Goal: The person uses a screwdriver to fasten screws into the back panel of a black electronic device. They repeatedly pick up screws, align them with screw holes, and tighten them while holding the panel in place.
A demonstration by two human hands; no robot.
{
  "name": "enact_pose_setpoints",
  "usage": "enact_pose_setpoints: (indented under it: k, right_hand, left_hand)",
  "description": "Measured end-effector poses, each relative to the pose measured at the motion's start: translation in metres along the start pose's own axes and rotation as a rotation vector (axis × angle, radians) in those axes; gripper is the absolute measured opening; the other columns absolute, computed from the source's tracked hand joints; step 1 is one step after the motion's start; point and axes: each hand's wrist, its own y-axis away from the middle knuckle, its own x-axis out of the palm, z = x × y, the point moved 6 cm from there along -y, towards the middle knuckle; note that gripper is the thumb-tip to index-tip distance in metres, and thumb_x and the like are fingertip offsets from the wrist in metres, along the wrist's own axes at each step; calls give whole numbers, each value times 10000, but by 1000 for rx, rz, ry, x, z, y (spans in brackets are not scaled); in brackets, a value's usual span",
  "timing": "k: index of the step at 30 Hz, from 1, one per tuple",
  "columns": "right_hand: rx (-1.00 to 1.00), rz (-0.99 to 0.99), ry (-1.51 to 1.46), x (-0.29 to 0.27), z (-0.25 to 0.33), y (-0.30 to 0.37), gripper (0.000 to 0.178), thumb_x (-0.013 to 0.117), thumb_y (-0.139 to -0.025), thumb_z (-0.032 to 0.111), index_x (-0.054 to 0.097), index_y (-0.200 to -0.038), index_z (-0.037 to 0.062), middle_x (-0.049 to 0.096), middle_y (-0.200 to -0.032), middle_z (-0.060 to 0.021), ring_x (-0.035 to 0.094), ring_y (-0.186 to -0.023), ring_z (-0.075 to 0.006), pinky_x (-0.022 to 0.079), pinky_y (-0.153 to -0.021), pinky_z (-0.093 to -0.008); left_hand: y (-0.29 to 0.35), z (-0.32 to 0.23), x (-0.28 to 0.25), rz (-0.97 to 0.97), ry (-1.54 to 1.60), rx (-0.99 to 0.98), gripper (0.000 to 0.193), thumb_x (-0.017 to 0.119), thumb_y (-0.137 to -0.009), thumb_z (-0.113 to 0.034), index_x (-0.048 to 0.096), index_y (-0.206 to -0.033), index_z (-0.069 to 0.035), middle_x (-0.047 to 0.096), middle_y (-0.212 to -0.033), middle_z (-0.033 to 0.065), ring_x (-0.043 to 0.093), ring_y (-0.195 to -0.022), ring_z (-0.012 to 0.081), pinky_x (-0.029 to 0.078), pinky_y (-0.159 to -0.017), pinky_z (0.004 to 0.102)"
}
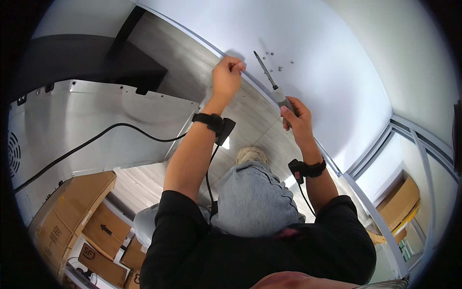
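In my right hand [297,120] is a screwdriver [280,96] with a grey handle and a long dark shaft. Its tip points up and to the left, over the white tabletop [332,77]. Several small screws [280,68] lie scattered on that surface just right of the shaft. My left hand [227,77] is at the edge of the tabletop, left of the screwdriver. Its fingers are curled together in a pinch, and whatever they may hold is too small or hidden to make out.
A large silver metal panel [120,125] with a vent stands at the left, a black cable [91,140] crossing it. Cardboard boxes [72,202] are stacked lower left; another box [398,204] sits right behind a metal frame [373,200]. Black bands with small cabled units circle both wrists.
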Motion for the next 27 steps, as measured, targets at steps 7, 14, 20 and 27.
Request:
enact_pose_setpoints:
  k: [7,14,20,27]
  right_hand:
    - [-51,129,257,43,13,-7,347,687,-827,133,579,-1138,23,565,-775,-9,485,-565,-55,405,-500,-208]
    - [-236,360,392,109,33,-4,342,647,-798,62,580,-1133,41,601,-883,-42,543,-762,-113,436,-686,-247]
    - [-318,441,376,142,39,-4,372,633,-807,59,553,-1168,22,564,-853,-27,465,-614,-55,385,-538,-207]
    - [-498,431,503,154,75,4,341,679,-779,80,606,-1108,31,639,-930,-80,578,-783,-141,458,-697,-262]
  left_hand:
    - [28,-2,-65,93,799,-426,139,513,-944,-79,582,-1017,16,652,-945,100,595,-768,126,518,-716,236]
    - [52,-14,-129,42,1233,-321,163,464,-971,-112,554,-1069,-18,630,-1097,124,619,-944,227,525,-794,323]
    - [65,-14,-152,91,1568,-222,145,505,-961,-172,576,-1038,-72,656,-1060,77,617,-952,238,514,-818,352]
    - [74,-25,-161,70,1602,-119,146,540,-944,-187,584,-1041,-87,662,-1049,59,618,-950,230,514,-838,350]
